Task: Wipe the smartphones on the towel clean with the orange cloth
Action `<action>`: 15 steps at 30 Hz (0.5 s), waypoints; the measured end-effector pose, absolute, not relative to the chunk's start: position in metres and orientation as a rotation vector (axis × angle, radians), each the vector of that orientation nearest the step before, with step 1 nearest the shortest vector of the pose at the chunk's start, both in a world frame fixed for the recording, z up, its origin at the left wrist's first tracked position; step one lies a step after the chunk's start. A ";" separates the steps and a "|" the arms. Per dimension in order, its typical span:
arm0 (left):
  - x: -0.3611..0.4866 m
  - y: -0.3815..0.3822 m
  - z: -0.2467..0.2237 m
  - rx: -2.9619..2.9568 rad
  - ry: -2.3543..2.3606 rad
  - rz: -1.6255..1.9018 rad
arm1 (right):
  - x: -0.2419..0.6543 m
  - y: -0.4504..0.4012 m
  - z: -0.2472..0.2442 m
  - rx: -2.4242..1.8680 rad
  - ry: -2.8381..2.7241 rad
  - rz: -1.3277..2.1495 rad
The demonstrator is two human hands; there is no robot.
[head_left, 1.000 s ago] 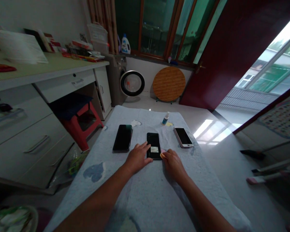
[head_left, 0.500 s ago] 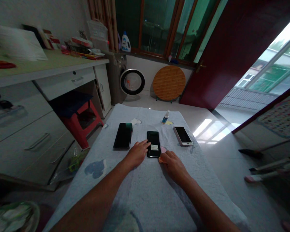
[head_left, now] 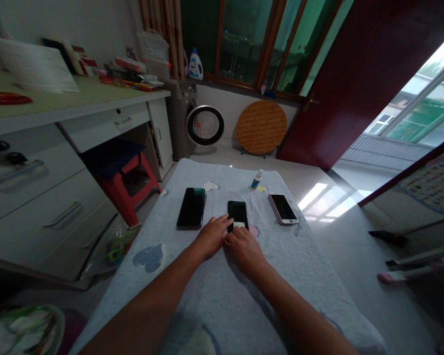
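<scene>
A black smartphone (head_left: 238, 212) lies on the cloth-covered table with a pale label low on its dark face. Against its left edge rest the stretched fingers of my left hand (head_left: 213, 234), which is open and steadies it. My right hand (head_left: 245, 246) is closed over the phone's lower end, fingers curled down and hiding that corner. The small orange cloth-like piece under its fingertips is hidden now. To the left lies a stack of larger dark devices (head_left: 191, 208). A white-framed phone (head_left: 283, 209) lies to the right, and a small spray bottle (head_left: 256, 179) stands behind.
A pale blue patterned cloth (head_left: 207, 301) covers the table. Left of it are a red stool (head_left: 129, 187) and a desk (head_left: 107, 111) with drawers. Beyond stand a washing machine (head_left: 183, 113) with its door open and a round wooden tabletop (head_left: 262, 127).
My right hand has moved left along the phone's bottom edge, from its lower right corner to the lower left. My left hand has stayed at the left edge. The view has shifted slightly.
</scene>
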State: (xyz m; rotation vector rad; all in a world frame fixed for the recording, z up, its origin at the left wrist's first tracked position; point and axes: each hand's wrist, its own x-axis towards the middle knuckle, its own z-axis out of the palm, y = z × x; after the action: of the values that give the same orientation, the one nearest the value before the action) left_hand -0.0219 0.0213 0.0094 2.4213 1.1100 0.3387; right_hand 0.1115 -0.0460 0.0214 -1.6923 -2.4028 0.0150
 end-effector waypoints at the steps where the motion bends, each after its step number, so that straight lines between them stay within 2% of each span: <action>1: -0.022 0.021 0.010 2.422 1.117 0.333 | 0.114 -0.048 0.022 -1.698 -2.395 0.039; 10: -0.022 0.015 0.017 2.401 1.146 0.333 | 0.164 -0.065 0.033 -1.834 -2.145 0.186; 15: -0.021 0.013 0.013 2.376 1.168 0.383 | 0.160 -0.057 0.023 -1.656 -2.130 0.153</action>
State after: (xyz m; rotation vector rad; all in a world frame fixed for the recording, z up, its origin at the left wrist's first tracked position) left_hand -0.0213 0.0132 0.0127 2.3756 1.1683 0.3832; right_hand 0.1599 -0.0570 0.0230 -1.6560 -2.1300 0.1526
